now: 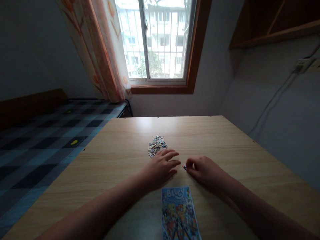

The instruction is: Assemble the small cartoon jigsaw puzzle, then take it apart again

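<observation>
A small jigsaw puzzle piece (184, 166) shows at the fingertips of my right hand (203, 171), whose thumb and index finger are pinched on it just over the table. My left hand (162, 166) is open, fingers spread and pointing right, with nothing seen in it. Just beyond my left hand lies a heap of jigsaw puzzle pieces (157, 145), its near edge partly hidden by that hand. Closer to me, a colourful picture sheet (178, 210) with "Bluey" lettering lies flat between my forearms, its lower end cut off by the frame.
The light wooden table (212, 136) reaches toward a barred window (165, 43) with a flowered curtain (100, 50). At left stands a bed with a checked cover (42, 146). A cable (272, 98) hangs from a wall socket (301, 65) at right, below a wooden shelf (275, 35).
</observation>
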Demonstrator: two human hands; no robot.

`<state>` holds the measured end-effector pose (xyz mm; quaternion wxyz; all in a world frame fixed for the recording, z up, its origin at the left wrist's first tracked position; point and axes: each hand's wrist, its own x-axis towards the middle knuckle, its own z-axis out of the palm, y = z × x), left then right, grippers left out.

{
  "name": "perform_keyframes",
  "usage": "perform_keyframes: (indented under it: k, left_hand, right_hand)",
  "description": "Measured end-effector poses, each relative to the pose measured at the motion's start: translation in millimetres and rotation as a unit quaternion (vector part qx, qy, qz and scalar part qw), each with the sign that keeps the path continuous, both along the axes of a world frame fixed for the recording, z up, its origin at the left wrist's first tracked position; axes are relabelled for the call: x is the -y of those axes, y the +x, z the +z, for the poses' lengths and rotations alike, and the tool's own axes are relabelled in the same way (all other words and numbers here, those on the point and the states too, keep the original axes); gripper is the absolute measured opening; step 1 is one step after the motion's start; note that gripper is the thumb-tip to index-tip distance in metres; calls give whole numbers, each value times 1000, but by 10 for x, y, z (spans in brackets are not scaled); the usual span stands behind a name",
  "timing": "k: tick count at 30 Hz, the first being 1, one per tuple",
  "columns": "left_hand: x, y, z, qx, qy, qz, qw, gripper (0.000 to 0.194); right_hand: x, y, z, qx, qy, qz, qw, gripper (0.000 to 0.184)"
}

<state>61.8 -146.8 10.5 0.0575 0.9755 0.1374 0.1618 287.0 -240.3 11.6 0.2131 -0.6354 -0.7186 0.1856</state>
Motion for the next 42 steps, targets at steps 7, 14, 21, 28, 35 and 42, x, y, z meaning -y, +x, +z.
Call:
perform_keyframes:
  k: [7,14,21,28,35,42]
  left_hand:
    - [-49,-25,-12,-4,25,0,1000,25]
    - [-589,-292,-2,93,50,189,976,45]
    - [-941,-551,-111,-53,-58,208,975,92]
    - [-769,-375,-136,-117,-59,170,977,105]
    - [-679,-307,-129,-120,-58,195,972,105]
    - [-722,-374,-115,-112,-78,167,977,103]
  right_hand:
    - [-70,105,-81,-78,49,15,996,18]
    - [-108,151,-213,1,112,72,991,44]
    - [-142,-9,-321,148,-37,-71,986,74]
    - [-338,-239,-258,173,-74,-56,981,67]
    - [-797,-476,-212,132,-50,-15,990,67]
    - [-529,-262,-262,104,-27,26,994,86]
